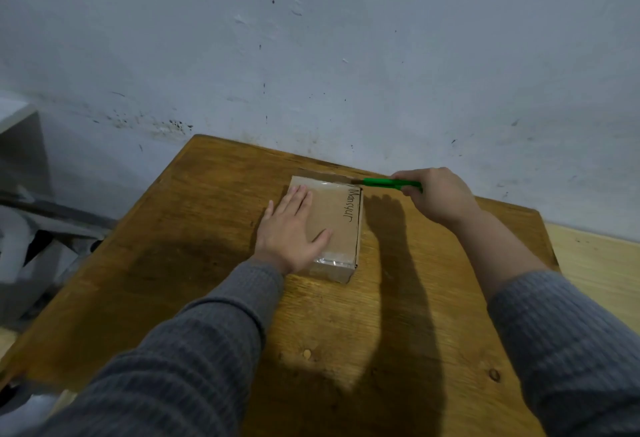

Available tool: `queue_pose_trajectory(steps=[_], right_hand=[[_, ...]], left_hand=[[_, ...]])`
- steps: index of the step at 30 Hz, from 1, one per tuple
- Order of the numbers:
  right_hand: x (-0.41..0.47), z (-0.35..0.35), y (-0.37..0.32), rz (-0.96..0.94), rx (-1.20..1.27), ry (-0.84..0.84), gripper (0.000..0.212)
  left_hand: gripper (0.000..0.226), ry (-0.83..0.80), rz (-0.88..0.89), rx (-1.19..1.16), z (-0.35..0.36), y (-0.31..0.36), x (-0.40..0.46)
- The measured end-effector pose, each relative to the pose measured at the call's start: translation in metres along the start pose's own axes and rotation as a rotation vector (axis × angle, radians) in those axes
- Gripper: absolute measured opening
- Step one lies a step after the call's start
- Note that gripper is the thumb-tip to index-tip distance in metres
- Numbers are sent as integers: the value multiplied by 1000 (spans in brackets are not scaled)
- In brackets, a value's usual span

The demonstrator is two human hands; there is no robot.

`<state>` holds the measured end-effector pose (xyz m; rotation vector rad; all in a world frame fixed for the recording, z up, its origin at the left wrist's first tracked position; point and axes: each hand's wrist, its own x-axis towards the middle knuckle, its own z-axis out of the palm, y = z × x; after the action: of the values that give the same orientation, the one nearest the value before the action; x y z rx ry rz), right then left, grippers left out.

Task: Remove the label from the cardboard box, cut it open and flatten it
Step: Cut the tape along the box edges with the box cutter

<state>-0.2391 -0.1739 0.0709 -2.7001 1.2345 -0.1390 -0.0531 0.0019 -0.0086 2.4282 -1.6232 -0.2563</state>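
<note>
The left hand [292,228] is lying flat, fingers straight, pressing the cardboard box [337,225] down on the wooden table [194,228]; keeping that weight steady should stop it sliding. The brown box is showing glossy tape and handwriting. The right hand [438,195] is gripping a green knife [389,183] at the far edge; shallow strokes away from the fingers seem wisest.

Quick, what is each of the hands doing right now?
Left hand: open, pressing flat on top of the box.
Right hand: gripping the green cutter, its tip at the box's far edge.
</note>
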Motion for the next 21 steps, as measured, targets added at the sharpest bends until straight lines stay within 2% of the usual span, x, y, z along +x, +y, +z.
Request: queue_pose_trajectory(steps=[4, 7, 9, 10, 12, 15, 18, 21], right_hand=[[-12, 7, -3, 78, 275, 39, 36], [-29, 11, -8, 150, 485, 12, 38], [-44, 13, -12, 178, 590, 2, 36], [-53, 14, -14, 188, 610, 8, 35], [-70, 17, -23, 202, 590, 32, 32], [-96, 25, -45, 173, 537, 38, 29], [-116, 30, -68, 99, 486, 6, 33], [-130, 32, -80, -11, 356, 63, 34]], left_hand=[[87, -26, 17, -69, -1, 0, 1], [94, -77, 13, -285, -8, -4, 2], [104, -78, 62, -374, -17, -10, -2], [108, -65, 107, -342, -22, -15, -6], [110, -78, 196, -218, -29, -30, -15], [104, -185, 275, -57, -31, -52, -26], [96, -209, 323, -26, -30, -64, -25], [94, -160, 359, -43, -30, -61, -24]])
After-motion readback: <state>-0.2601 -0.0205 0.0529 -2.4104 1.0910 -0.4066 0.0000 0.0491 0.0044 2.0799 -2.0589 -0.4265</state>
